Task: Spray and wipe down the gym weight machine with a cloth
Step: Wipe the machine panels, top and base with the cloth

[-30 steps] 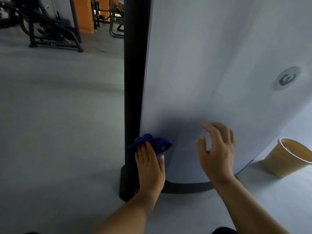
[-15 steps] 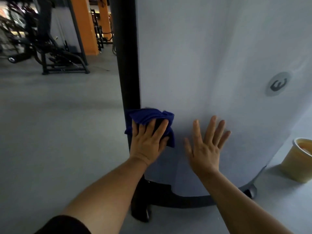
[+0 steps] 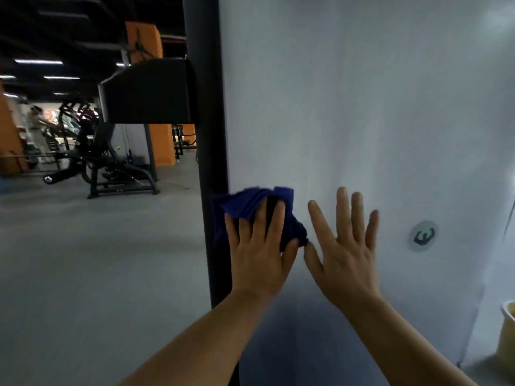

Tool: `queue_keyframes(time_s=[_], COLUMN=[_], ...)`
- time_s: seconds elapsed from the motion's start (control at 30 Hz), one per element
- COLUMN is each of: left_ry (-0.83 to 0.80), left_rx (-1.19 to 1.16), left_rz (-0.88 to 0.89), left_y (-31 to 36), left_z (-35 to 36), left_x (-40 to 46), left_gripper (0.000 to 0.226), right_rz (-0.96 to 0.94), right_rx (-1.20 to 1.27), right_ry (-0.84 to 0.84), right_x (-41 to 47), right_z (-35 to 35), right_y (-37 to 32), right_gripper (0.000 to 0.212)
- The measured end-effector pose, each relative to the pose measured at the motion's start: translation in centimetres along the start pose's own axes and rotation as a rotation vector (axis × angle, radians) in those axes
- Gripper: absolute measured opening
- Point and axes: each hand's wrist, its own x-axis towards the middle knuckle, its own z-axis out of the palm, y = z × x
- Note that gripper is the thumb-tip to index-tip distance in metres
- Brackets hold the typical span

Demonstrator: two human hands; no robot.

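In a dim gym with grey floor [image 3: 83,274], the left hand [image 3: 257,254] presses a crumpled blue cloth [image 3: 259,204] flat-fingered against the machine's pale grey panel [image 3: 362,107] beside its black post [image 3: 206,135], while the right hand [image 3: 345,252] rests open and empty alongside.

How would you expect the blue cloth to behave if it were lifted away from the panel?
The blue cloth is bunched into folds under the left hand, so it probably droops limply. It looks light, and would likely drop if released.
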Motion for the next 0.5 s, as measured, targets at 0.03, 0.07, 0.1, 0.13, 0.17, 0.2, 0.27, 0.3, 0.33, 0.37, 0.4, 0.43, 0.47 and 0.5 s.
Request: queue_keyframes(time_s=[0.03, 0.07, 0.1, 0.13, 0.17, 0.2, 0.27, 0.3, 0.33, 0.37, 0.4, 0.43, 0.47, 0.5], left_ry=[-0.037, -0.088, -0.145, -0.204, -0.256, -0.281, -0.263, -0.236, -0.212, -0.188, -0.163, -0.138, -0.115, -0.100], left_rx=[-0.005, -0.009, -0.014, -0.012, 0.002, 0.025, 0.061, 0.063, 0.055, 0.049, 0.055, 0.067, 0.077, 0.083], left_rz=[-0.021, -0.032, -0.038, -0.042, -0.046, -0.042, 0.017, 0.060, 0.097, 0.126, 0.144, 0.150, 0.149, 0.145], left_y=[0.4, 0.8, 1.0, 1.0, 0.8, 0.4, -0.3, -0.7, -1.0, -1.2, -1.4, -1.7, -1.8, -1.8], left_z=[0.7, 1.2, 1.7, 2.0, 2.2, 2.2, 1.6, 1.1, 0.4, -0.5, -1.4, -2.2, -3.0, -3.9], left_x=[-2.0, -3.9, -5.5, -6.6, -7.3, -7.2, -5.6, -4.5, -3.0, -1.3, 0.7, 2.6, 4.7, 6.7], left_gripper=[0.068, 0.066, 0.065, 0.064, 0.063, 0.062, 0.064, 0.064, 0.064, 0.065, 0.066, 0.067, 0.068, 0.069], right_rz=[-0.018, -0.026, -0.030, -0.036, -0.041, -0.043, -0.033, -0.029, -0.024, -0.017, -0.011, -0.004, 0.006, 0.017], right_rx=[-0.002, -0.006, -0.014, -0.026, -0.042, -0.058, -0.078, -0.088, -0.095, -0.098, -0.102, -0.107, -0.111, -0.116], right_ry=[0.010, 0.014, 0.014, 0.011, 0.003, -0.007, -0.021, -0.021, -0.013, 0.002, 0.021, 0.035, 0.044, 0.054], right_x=[0.1, -0.1, -0.6, -1.1, -1.7, -2.2, -2.8, -3.0, -3.0, -3.1, -3.1, -3.2, -3.4, -3.3], right_z=[0.0, 0.2, 0.5, 0.9, 1.3, 1.7, 2.2, 2.4, 2.5, 2.5, 2.4, 2.5, 2.6, 2.7], right_y=[0.3, 0.7, 1.1, 1.5, 1.8, 2.1, 2.5, 2.5, 2.5, 2.4, 2.3, 2.2, 2.0, 1.8], right_gripper=[0.066, 0.064, 0.063, 0.061, 0.060, 0.059, 0.058, 0.058, 0.058, 0.058, 0.059, 0.059, 0.059, 0.059])
